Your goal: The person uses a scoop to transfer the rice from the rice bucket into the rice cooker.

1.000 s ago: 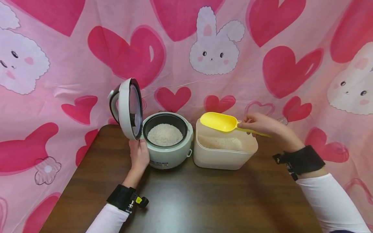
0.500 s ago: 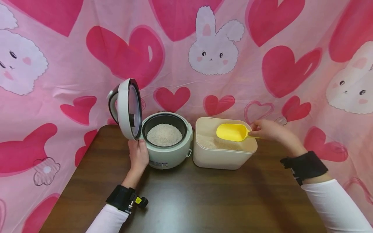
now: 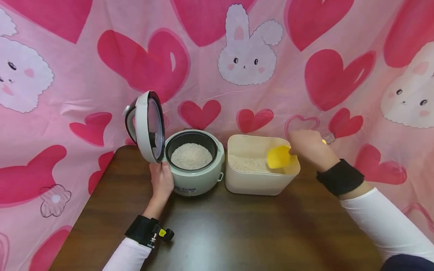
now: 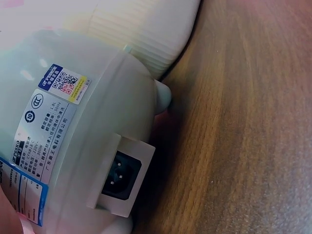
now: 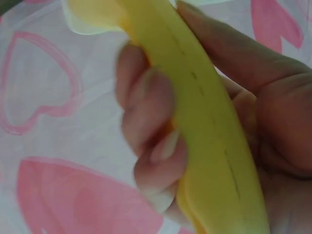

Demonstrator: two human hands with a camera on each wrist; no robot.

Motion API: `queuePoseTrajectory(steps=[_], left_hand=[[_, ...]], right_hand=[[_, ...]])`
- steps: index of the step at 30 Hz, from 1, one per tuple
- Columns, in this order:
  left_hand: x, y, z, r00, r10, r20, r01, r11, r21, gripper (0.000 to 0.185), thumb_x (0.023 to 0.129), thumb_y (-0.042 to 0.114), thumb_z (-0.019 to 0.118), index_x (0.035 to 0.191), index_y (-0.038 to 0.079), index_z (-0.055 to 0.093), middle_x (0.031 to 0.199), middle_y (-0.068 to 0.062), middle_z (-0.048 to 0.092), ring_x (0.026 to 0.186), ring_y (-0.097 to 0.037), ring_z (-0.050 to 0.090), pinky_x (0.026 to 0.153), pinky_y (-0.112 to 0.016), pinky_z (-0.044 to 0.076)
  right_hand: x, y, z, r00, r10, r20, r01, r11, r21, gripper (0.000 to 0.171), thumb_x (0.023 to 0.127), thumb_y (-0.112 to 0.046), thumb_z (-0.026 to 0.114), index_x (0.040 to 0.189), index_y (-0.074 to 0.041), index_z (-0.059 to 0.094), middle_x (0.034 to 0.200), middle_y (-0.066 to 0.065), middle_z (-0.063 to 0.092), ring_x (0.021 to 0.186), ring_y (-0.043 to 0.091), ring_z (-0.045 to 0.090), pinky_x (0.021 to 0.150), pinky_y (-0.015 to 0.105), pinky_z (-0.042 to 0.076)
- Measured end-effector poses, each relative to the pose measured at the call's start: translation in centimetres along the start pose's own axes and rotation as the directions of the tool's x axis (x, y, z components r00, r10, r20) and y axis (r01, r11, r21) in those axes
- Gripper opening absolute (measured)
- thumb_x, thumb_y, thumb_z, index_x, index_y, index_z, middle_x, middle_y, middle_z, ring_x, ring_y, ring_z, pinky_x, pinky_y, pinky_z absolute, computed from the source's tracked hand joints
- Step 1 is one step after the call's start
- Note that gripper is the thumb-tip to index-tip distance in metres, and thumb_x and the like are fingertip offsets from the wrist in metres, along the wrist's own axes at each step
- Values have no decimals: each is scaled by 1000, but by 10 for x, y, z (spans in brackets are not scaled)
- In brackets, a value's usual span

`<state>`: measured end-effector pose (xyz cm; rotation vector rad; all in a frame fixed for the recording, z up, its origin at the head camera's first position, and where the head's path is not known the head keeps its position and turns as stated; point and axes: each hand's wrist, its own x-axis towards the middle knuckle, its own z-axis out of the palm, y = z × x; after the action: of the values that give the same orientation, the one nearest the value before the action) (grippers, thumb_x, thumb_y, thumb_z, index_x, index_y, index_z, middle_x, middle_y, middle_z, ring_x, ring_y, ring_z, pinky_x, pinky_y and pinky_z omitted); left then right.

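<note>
My right hand [image 3: 306, 146] grips the handle of a yellow scoop [image 3: 278, 157], with fingers curled round it in the right wrist view. The scoop's bowl is tipped down inside a cream rice bin [image 3: 259, 183], over the white rice [image 3: 249, 164]. To the left stands a pale green rice cooker [image 3: 203, 183], lid [image 3: 144, 128] raised and white rice [image 3: 191, 156] in its dark inner pot. My left hand [image 3: 162, 180] rests against the cooker's left side, below the raised lid. Most of its fingers are hidden in the left wrist view.
The cooker and bin stand side by side on a dark wooden table [image 3: 217, 229]. A pink cloth [image 3: 203, 82] with hearts and rabbits hangs behind. In the left wrist view, a power socket [image 4: 122, 175] and labels show on the cooker's side.
The scoop has come down from above the bin, moved right, and tilted bowl-down into it. My right hand has turned and raised the handle end. My left hand and the cooker stay put.
</note>
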<state>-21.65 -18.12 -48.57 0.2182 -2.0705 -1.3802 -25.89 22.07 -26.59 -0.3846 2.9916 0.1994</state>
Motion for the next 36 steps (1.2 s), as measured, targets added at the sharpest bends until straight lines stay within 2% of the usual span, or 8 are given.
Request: queuePoseTrajectory(steps=[3, 8, 13, 19, 25, 32, 36], left_hand=[[-1, 1, 0, 1000, 6, 3, -6, 1000, -1, 51, 101, 16, 36, 146, -5, 47, 139, -36, 47, 131, -52, 40, 108, -67, 30], [-3, 2, 1, 1000, 4, 6, -4, 1000, -1, 52, 101, 17, 37, 148, -4, 47, 141, -35, 46, 133, -51, 40, 109, -66, 30], [-3, 1, 3, 1000, 26, -3, -27, 1000, -17, 51, 101, 15, 38, 147, -4, 47, 143, -34, 47, 134, -50, 40, 111, -65, 30], [1, 0, 4, 998, 57, -10, -57, 998, -23, 51, 100, 14, 38, 147, -4, 47, 142, -35, 47, 134, -49, 40, 112, -64, 29], [2, 0, 3, 998, 58, -2, -58, 998, -9, 52, 99, 14, 37, 146, -4, 48, 139, -36, 47, 132, -50, 41, 111, -63, 30], [2, -2, 1, 998, 61, -5, -61, 998, 3, 51, 100, 14, 37, 146, -4, 49, 138, -37, 47, 132, -50, 41, 112, -62, 30], [2, -2, 1, 999, 34, -12, -34, 999, 3, 50, 100, 16, 37, 145, -3, 49, 139, -37, 46, 133, -50, 41, 111, -64, 30]], right_hand=[[7, -12, 5, 998, 51, 27, -49, 995, -92, 28, 83, -18, 80, 94, 4, 68, 75, 12, 63, 69, 32, 58, 73, 53, 59], [16, -36, 21, 996, 91, 21, -84, 970, -229, 27, 86, -18, 76, 92, 6, 66, 74, 15, 62, 70, 34, 63, 76, 54, 59], [23, -44, 28, 995, 90, 35, -78, 963, -258, 32, 82, -22, 80, 93, 5, 67, 77, 16, 65, 72, 35, 66, 76, 54, 59], [30, -28, 39, 995, 79, 60, -69, 986, -153, 22, 89, -17, 71, 95, 4, 67, 75, 13, 60, 69, 32, 60, 73, 53, 58], [31, -4, 48, 992, 57, 110, -56, 998, -13, 25, 85, -16, 74, 96, 4, 66, 74, 11, 57, 70, 30, 56, 70, 53, 56], [31, 12, 53, 977, 102, 188, -129, 982, 136, 27, 93, -27, 70, 89, 0, 68, 71, 9, 60, 66, 27, 60, 63, 42, 51], [33, 12, 58, 976, 65, 206, -116, 963, 244, 27, 95, -29, 70, 91, -2, 71, 72, 8, 61, 62, 25, 60, 60, 36, 50]])
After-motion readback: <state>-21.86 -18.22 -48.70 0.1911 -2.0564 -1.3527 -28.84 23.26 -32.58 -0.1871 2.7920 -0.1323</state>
